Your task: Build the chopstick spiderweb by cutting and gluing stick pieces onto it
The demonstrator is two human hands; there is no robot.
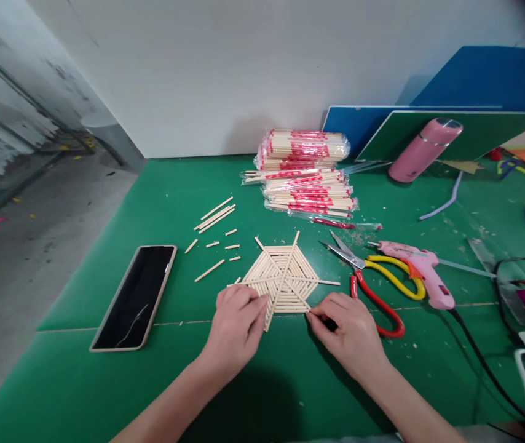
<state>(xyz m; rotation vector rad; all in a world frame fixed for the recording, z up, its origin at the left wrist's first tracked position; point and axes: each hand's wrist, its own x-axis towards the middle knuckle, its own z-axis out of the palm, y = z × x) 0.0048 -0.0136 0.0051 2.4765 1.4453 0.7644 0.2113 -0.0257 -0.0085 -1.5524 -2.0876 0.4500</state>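
A hexagonal web of wooden sticks (285, 275) lies flat on the green table (106, 375). My left hand (235, 326) rests at its near left edge, fingers curled and pressing on the sticks. My right hand (348, 329) is at the near right corner, fingertips pinched on the end of a stick of the web. Several loose cut sticks (216, 218) lie to the left behind the web.
A phone (136, 295) lies face up at the left. Scissors with red and yellow handles (375, 280) and a pink glue gun (422, 271) lie right of the web. Wrapped chopstick packs (306, 175) and a pink flask (423, 149) stand behind. A black cable (479, 357) runs at the right.
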